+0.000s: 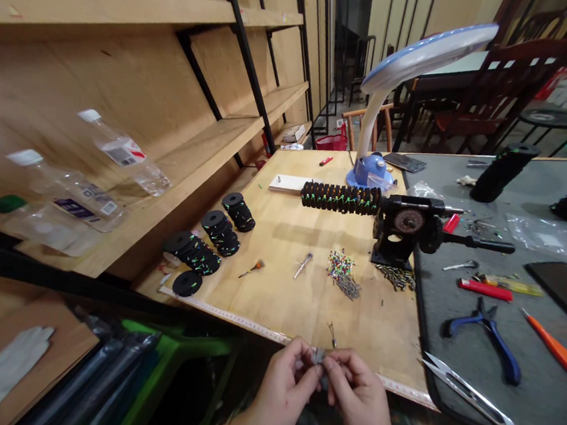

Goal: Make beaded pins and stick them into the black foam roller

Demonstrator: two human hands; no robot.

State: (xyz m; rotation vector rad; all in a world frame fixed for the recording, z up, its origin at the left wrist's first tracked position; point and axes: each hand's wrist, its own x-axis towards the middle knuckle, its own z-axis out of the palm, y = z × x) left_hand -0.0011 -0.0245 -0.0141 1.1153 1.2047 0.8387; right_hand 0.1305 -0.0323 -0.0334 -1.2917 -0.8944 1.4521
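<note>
The left hand [286, 390] and the right hand [358, 397] meet just past the near edge of the plywood worktop [275, 298], fingertips together. Each grip is closed, pinching a small grey piece [318, 357] between them; the fingers hide most of it, so its exact form cannot be made out. Just beyond the hands, a thin wire bit [332, 334] lies on the board, and a measuring tape [233, 316] runs along the near edge. Toward the middle of the worktop lie a heap of tiny coloured pieces [340, 271] and a small brush [253, 268]. Near the far right corner, a black hand-crank clamp [407, 221] holds a black wrapped rod [340, 198] flecked with green and orange. Stacked black discs [221, 230] sit along the left edge, beside a wooden shelf [203, 158]. On a grey mat [448, 168] to the right lie blue-handled pliers [485, 335], with thread snips [469, 394] nearer the front
</note>
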